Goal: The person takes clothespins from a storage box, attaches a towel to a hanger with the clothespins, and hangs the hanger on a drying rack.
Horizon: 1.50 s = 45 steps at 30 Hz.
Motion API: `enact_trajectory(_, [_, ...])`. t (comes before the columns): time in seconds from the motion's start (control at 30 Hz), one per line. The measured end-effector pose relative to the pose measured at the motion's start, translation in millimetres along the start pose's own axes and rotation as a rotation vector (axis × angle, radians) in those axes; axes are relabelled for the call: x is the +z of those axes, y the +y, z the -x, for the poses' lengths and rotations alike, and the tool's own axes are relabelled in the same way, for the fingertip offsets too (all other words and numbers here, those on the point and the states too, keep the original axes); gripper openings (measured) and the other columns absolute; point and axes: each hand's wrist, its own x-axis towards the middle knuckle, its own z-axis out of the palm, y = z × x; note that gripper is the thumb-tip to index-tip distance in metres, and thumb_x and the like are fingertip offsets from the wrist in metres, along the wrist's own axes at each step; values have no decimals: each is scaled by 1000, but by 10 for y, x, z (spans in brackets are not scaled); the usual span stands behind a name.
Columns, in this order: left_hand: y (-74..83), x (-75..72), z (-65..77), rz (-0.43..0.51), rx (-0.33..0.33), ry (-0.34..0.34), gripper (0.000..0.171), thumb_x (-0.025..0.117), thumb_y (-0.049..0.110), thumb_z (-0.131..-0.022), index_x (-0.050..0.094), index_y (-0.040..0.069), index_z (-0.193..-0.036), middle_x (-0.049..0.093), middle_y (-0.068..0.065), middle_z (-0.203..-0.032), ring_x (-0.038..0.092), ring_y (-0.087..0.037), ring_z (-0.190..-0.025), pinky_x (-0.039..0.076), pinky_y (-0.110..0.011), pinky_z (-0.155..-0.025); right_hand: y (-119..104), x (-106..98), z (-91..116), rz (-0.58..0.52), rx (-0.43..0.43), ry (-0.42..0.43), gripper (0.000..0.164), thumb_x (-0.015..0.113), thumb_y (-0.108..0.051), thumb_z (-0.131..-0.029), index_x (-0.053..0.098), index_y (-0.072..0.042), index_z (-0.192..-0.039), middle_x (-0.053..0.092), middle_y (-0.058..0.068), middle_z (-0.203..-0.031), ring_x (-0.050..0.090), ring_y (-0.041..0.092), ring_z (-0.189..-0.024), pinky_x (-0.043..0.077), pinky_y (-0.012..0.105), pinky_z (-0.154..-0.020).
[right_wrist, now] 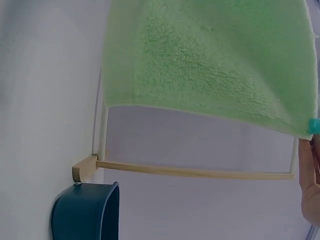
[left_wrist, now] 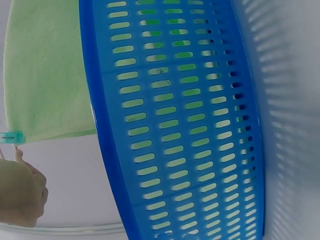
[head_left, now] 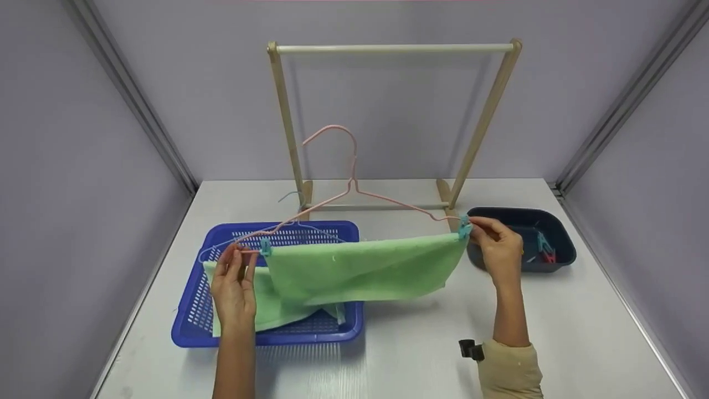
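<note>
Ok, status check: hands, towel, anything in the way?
Left hand gripping pink hanger by its left end; right hand pinching at right clip. Green towel clipped at both top corners. Rack bar unobstructed; basket close on left.

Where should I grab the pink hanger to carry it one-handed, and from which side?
Probably the pink hanger's neck, just below its hook, coming from the right: the hook opens left, while that bare stem stands above the green towel, roughly midway between the blue clips.
</note>
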Motion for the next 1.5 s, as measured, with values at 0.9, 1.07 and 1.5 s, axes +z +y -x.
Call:
enact_trajectory(0.9, [-474, 876, -163, -101, -148, -42, 25, 50, -4, -92, 58, -4, -115, 57, -19, -99, 62, -23, -88, 46, -29, -83, 189, -478, -64, -405, 80, 371, 21, 68, 1, -80, 65, 10, -98, 65, 14, -93, 64, 19, -83, 50, 25, -72])
enact_trajectory(1.07, [-648, 995, -185, -280, -142, -144, 43, 38, -5, -96, 36, 1, -138, 44, -22, -124, 51, -27, -111, 42, -25, -89, 193, -508, -52, -485, 85, 444, 22, 70, 2, -78, 65, 12, -97, 64, 17, -93, 65, 20, -83, 50, 25, -71])
enact_trajectory(1.5, [-965, 1189, -445, -390, -128, -314, 45, 38, 1, -97, 25, -9, -138, 36, -21, -138, 39, -28, -124, 31, -33, -101, 143, -561, -196, -543, 113, 516, 25, 73, 2, -75, 65, 11, -97, 63, 17, -91, 64, 20, -81, 51, 23, -68])
